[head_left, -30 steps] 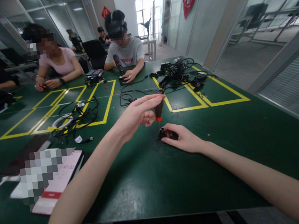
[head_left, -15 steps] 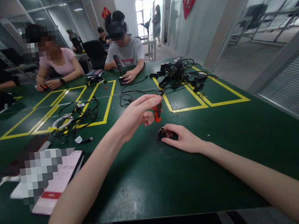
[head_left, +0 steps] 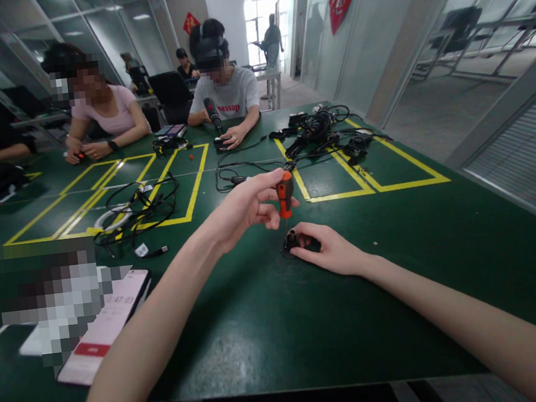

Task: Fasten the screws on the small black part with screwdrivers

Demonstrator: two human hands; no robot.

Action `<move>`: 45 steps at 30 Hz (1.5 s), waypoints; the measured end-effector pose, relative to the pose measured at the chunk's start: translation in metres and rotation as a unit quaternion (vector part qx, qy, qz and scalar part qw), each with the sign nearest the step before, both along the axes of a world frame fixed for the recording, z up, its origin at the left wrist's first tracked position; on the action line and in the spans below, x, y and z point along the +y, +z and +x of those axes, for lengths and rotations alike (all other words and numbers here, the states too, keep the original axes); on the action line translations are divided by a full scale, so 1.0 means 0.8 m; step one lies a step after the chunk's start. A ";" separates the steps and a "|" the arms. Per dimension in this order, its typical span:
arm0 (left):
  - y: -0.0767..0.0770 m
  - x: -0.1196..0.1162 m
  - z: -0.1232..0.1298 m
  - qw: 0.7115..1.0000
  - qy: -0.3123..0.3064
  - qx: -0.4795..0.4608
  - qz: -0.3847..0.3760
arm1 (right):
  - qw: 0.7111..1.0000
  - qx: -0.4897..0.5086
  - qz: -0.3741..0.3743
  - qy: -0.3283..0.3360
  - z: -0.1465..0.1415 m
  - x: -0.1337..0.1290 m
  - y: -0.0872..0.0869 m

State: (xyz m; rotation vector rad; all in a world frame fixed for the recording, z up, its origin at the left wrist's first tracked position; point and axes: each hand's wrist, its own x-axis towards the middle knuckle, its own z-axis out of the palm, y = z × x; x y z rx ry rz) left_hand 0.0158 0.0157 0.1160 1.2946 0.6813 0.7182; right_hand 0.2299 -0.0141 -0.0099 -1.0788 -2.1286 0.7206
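Note:
My left hand (head_left: 252, 210) is closed round the handle of a red and black screwdriver (head_left: 284, 192), thumb side up, fingertips against the grip. The screwdriver stands upright, its thin shaft running down to a small black part (head_left: 290, 240) on the green table. My right hand (head_left: 327, 246) pinches that part between thumb and fingers and steadies it against the tabletop. The part has a short round collar; its exact kind is too small to make out. Whether the screwdriver's tip sits in a screw is hidden.
Tangled black cables (head_left: 320, 127) lie at the back right, and more cables (head_left: 137, 206) at the left inside yellow tape outlines. A phone (head_left: 108, 325) rests by my left forearm. Across the green table (head_left: 282, 328), a person (head_left: 224, 96) holds a power screwdriver (head_left: 212, 114).
My left fingers have shifted round the screwdriver handle, which now shows more of its side. My right hand stays on the black part. A standing person far back has moved.

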 end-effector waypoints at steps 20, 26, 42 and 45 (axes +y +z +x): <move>-0.003 -0.002 0.000 1.000 0.010 -0.004 0.027 | 1.000 0.009 -0.006 0.001 -0.001 0.000 0.001; -0.001 -0.004 -0.002 0.999 0.004 0.021 0.045 | 1.000 0.010 -0.011 0.000 0.000 0.000 0.001; -0.002 -0.005 0.001 0.998 0.038 0.022 0.053 | 1.000 0.001 0.003 -0.002 0.000 0.000 -0.001; -0.001 -0.004 -0.001 0.998 0.023 0.030 0.042 | 1.000 0.003 -0.003 0.001 0.000 0.000 0.000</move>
